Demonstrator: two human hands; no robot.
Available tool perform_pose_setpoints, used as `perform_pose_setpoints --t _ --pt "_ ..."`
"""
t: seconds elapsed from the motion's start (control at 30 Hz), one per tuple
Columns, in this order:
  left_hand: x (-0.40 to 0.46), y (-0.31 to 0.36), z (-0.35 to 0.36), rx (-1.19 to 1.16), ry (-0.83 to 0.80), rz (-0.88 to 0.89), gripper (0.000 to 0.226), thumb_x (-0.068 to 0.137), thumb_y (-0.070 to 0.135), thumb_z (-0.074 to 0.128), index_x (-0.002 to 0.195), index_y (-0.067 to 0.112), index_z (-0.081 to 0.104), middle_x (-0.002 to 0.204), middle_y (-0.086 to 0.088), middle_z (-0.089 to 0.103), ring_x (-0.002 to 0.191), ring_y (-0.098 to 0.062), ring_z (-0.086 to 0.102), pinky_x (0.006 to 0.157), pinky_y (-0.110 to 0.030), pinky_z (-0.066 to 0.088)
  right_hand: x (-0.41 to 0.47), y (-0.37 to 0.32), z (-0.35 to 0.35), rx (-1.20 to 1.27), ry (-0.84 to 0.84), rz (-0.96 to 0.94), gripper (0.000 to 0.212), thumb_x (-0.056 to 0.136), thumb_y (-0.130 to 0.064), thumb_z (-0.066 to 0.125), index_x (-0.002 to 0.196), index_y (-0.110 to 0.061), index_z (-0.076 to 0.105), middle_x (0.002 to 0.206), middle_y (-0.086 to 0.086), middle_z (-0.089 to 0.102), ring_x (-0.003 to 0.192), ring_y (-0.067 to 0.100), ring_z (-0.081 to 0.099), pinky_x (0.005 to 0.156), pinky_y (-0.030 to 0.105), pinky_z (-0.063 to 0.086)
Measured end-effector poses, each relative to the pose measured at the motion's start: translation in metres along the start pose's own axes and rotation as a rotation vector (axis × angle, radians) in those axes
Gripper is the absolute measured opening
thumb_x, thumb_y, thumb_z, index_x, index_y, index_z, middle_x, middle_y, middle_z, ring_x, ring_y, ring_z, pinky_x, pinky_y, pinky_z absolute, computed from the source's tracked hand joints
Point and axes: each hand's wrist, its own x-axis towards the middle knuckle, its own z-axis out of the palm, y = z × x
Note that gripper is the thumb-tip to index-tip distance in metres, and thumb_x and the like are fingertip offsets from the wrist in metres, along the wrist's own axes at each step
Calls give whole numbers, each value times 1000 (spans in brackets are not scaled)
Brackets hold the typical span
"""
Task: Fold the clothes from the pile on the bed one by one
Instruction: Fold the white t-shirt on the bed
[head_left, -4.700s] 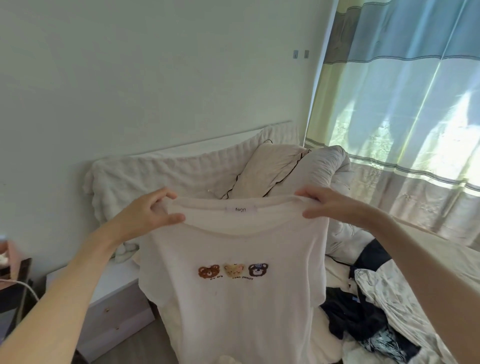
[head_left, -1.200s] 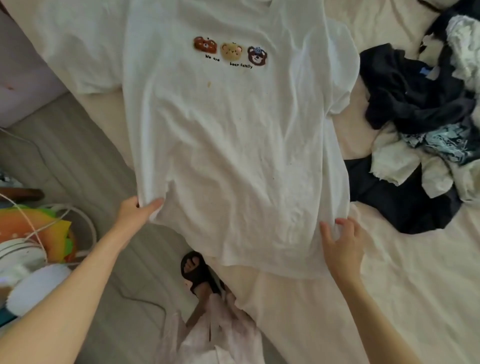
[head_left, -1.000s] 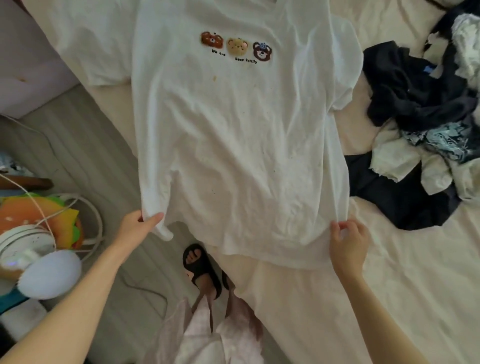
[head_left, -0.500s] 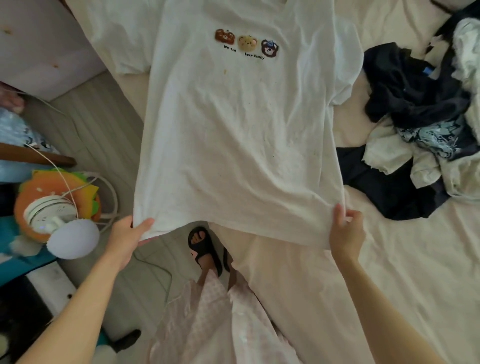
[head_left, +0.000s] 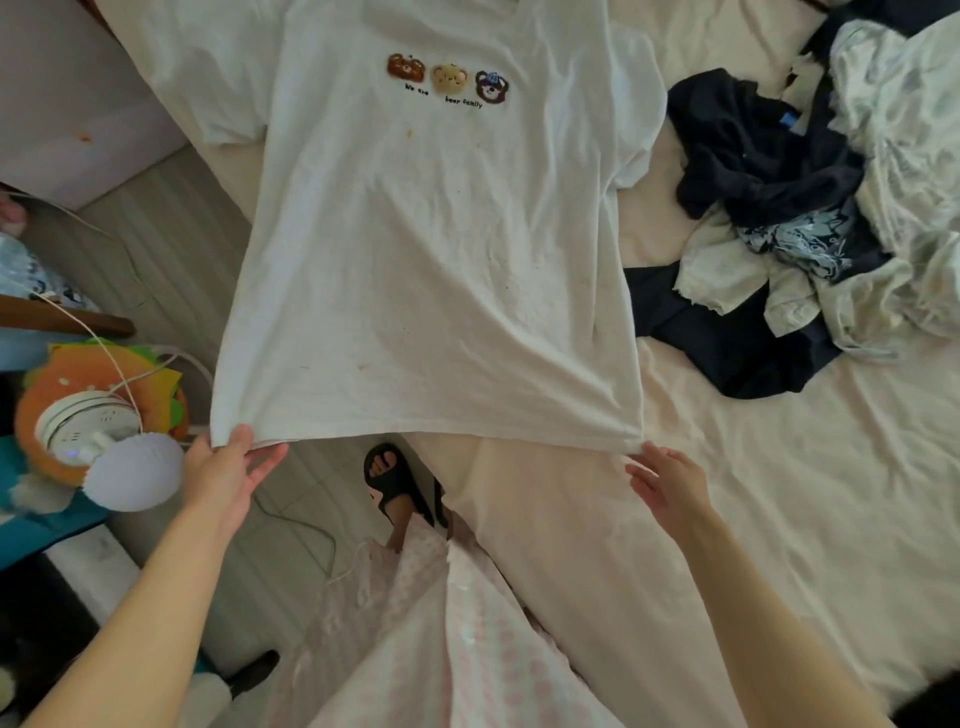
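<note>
The white bear-print T-shirt (head_left: 431, 249) now lies print side up across the corner of the bed (head_left: 779, 519), pulled out long and nearly flat. A few seconds ago it was held up in the air by the shoulders; a second ago both hands were tugging the hem toward the person, and the wrinkles across the belly have mostly gone since then.

Left hand (head_left: 226, 475) is on the near left corner of the hem, thumb on top and fingers (head_left: 265, 462) underneath, pinching the cloth, and that corner hangs out past the bed edge over the floor. Right hand (head_left: 670, 486) has changed: half a second ago it gripped the right hem corner, now its fingers are spread and relaxed, just touching or just short of the cloth; I cannot tell which. It holds nothing.

So the smoothing looks finished on the right side, and the shirt seems ready for its first fold, probably a side or sleeve brought in toward the middle. The left sleeve (head_left: 208, 78) spreads wide near the bedside cabinet (head_left: 78, 104).

Over to the right, well apart from the hands, the pile of clothes (head_left: 810, 208) waits: dark navy pieces tangled with pale ones, the nearest dark one just beside the shirt's right edge. Plenty left to do; this is early going.
</note>
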Motion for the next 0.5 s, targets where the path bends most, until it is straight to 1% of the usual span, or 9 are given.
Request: perform_pose_setpoints --t 0.07,0.1,0.13,0.2,0.27,0.3,0.33,0.4,0.5 --pt "-4 -1 0 -1 5 1 35 98 5 44 133 3 42 101 0 58 87 -16 61 75 -33 58 1 1 -4 215 25 57 6 96 -7 51 91 -5 48 96 14 60 75 22 63 51 21 55" --pt "-6 -1 0 -1 9 4 36 98 5 44 133 3 42 101 0 58 87 -16 61 76 -34 58 2 1 -4 314 39 99 6 97 -7 50 100 -3 48 99 16 60 80 24 63 56 25 57" --pt "-8 -1 -1 -3 16 8 36 98 5 45 134 3 42 101 0 58 87 -16 61 73 -32 59 2 1 -3 368 45 152 15 98 -11 50 109 -3 46 100 16 60 84 25 63 63 28 58" --pt "-11 0 -1 -8 22 15 37 97 4 45 134 4 42 102 -1 58 87 -16 60 65 -28 59 2 0 1 325 13 260 30 99 -31 48 115 -6 43 101 13 59 88 24 61 79 33 52" --pt "-12 0 -1 -6 23 23 38 97 5 45 135 4 41 109 -4 58 87 -16 60 66 -30 59 2 -1 9 195 -46 363 48 95 -50 48 107 -3 49 98 10 59 86 21 59 82 33 49" --pt "-12 0 -1 -3 26 28 38 97 5 46 135 4 41 115 -6 57 88 -16 60 71 -33 59 1 -3 15 174 -63 387 52 92 -53 50 103 -3 53 98 9 59 86 20 59 82 33 50" --pt "-12 0 -1 -2 28 32 39 97 5 46 136 5 41 120 -8 55 89 -16 60 77 -36 57 2 -4 19 202 -70 398 50 90 -52 55 102 -4 54 98 7 59 86 19 58 83 33 50" --pt "-11 0 -1 -9 35 37 39 97 5 46 136 5 42 125 -10 53 91 -16 60 88 -41 49 4 -8 26 360 -34 383 37 89 -39 62 111 -9 55 100 5 59 89 18 59 86 33 48" --pt "-11 -2 1 -36 64 26 38 97 6 46 135 5 42 123 -10 53 94 -18 60 94 -43 47 1 -18 28 576 -5 368 27 93 -27 59 117 -14 56 104 3 62 96 21 61 83 35 49"
